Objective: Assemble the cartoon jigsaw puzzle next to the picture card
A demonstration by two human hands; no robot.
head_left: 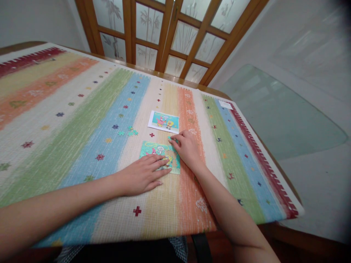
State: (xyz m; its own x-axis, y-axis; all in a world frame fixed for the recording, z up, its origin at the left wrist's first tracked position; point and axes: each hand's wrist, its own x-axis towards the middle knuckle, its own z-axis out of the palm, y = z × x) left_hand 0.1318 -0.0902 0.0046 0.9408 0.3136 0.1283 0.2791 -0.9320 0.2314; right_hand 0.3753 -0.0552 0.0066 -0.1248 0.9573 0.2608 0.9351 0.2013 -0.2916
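A partly assembled jigsaw puzzle [148, 147] with cartoon figures lies on the striped tablecloth in front of me. My left hand [146, 173] rests flat over its lower part with the fingers spread, hiding some of it. At the puzzle's upper right corner my right hand [185, 146] pinches a small teal puzzle piece [170, 138] between thumb and finger. Just above the puzzle lies a printed picture card [165, 122] showing the same kind of scene. Several loose teal pieces [132, 131] lie to the upper left of the puzzle.
The striped tablecloth [115, 146] covers the table, whose front edge is close to my body. A small white paper [225, 105] lies near the far right corner. Wooden doors with glass panes [149, 25] stand behind the table.
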